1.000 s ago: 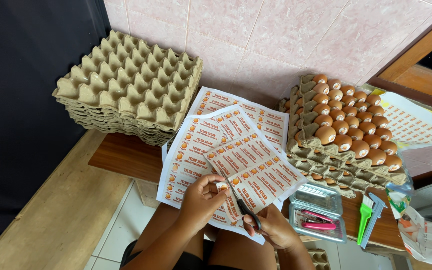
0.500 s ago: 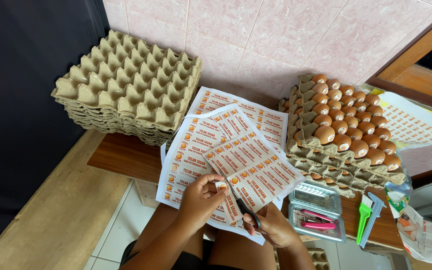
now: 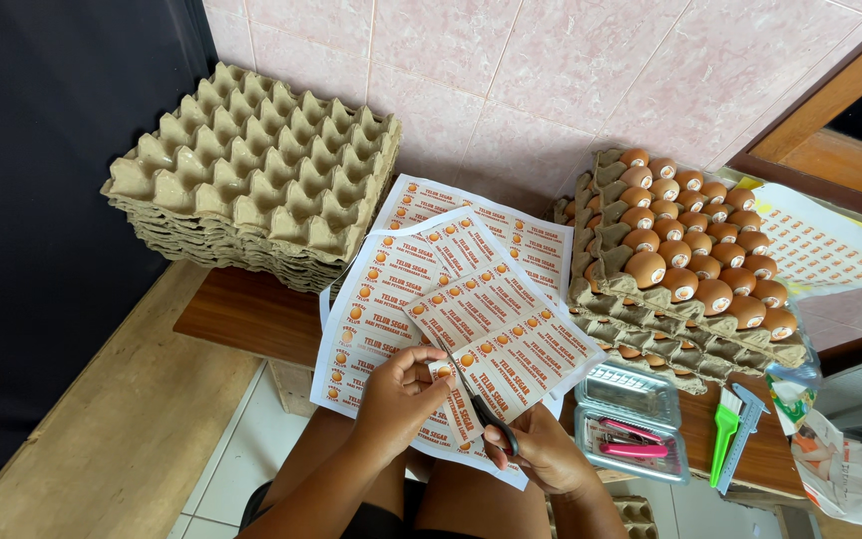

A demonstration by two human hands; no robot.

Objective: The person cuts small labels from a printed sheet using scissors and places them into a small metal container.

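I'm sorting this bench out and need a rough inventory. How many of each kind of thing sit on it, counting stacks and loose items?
Stacks of empty egg trays: 1
Stacks of trays with brown eggs: 1
Clear plastic boxes: 1
Green brushes: 1
Scissors, in the right hand: 1
Label strips in the left hand: 1
Total: 6

Two hands counted: left hand [image 3: 398,391], right hand [image 3: 541,451], lower centre. One pair of scissors [image 3: 491,414]. One stack of empty egg trays [image 3: 251,170], upper left. One stack of filled egg trays [image 3: 685,250], right. Label sheets [image 3: 471,299]: several overlapped, exact count not determinable. One clear plastic box [image 3: 633,421]. One green brush [image 3: 725,424].
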